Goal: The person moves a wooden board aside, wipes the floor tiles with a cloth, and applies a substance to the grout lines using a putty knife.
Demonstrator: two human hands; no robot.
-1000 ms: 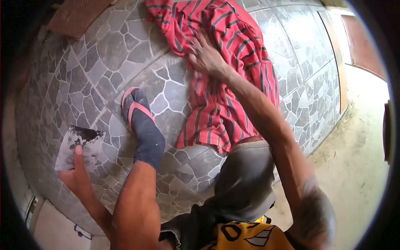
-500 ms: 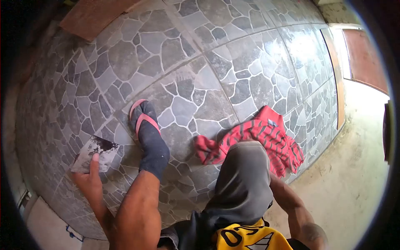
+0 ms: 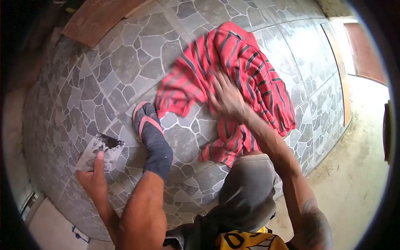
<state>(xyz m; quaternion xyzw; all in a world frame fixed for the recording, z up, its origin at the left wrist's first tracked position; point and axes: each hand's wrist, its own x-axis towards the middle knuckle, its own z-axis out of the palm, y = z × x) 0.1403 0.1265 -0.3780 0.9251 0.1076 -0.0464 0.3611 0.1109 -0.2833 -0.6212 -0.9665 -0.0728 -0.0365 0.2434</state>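
Note:
A red shirt with dark stripes [image 3: 266, 83] lies spread and rumpled over the stone-patterned tile floor [image 3: 125, 62], its left part blurred. My right hand [image 3: 227, 96] rests flat on top of the shirt, fingers stretched out and slightly smeared by motion. At the left, my left hand [image 3: 93, 173] grips a thin flat square sheet [image 3: 100, 154], thumb on top and the other fingers underneath. Whitish paste-like smears and a dark patch mark the sheet's face. Between the two hands is my foot [image 3: 150, 129] in a dark sock and a pink flip-flop.
A brown board [image 3: 100, 21] lies at the upper left. Along the right edge of the tiles runs a wooden strip [image 3: 338, 75], with bare concrete [image 3: 346, 166] beyond it. A reddish-brown panel [image 3: 364, 52] stands by the bright opening at upper right. My bent knee [image 3: 250, 175] is close to the shirt.
My right hand has come from behind my knee onto the shirt. The shirt has moved forward and spread out over the tiles. The left hand keeps hold of the sheet, almost unmoved.

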